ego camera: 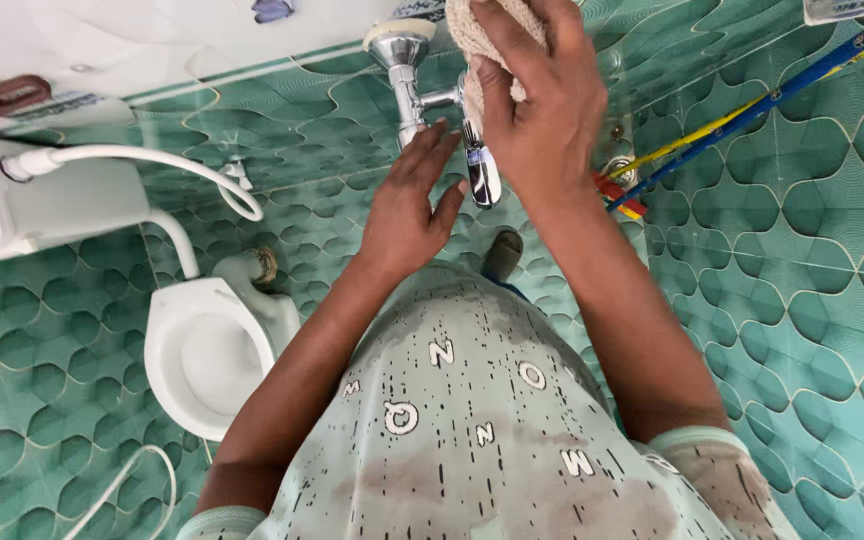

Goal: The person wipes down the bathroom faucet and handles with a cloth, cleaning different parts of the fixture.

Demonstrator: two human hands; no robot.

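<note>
Fingers, right hand (537,115): curled and pressed together over a beige knitted cloth (482,30), pinning it against the chrome tap (452,110); thumb side hidden behind the cloth.
Fingers, left hand (407,205): straight, slightly spread, holding nothing; fingertips (442,140) touch the tap pipe just below the round wall flange (399,42).
Cloth: bunched under the right fingers, upper part sticking out above the knuckles, against the tap body.
Tap: wall-mounted, between the two sets of fingers; spout end (482,178) pokes out below the right palm, beside the left fingers.
Progress, judged: wiping looks mid-way; cloth sits on the upper tap body, flange and spout already shiny, no water seen running. How much is left, cannot tell; spout underside is hidden.
Left of the left fingers: white hose (152,165), white cistern (12,200), toilet bowl (207,350) lower down.
Right of the right fingers: blue and yellow pole (752,105) leaning on green tiles (812,280).
Below the fingers: person's pale printed shirt (482,430), one foot (502,255) on the tiled floor.
</note>
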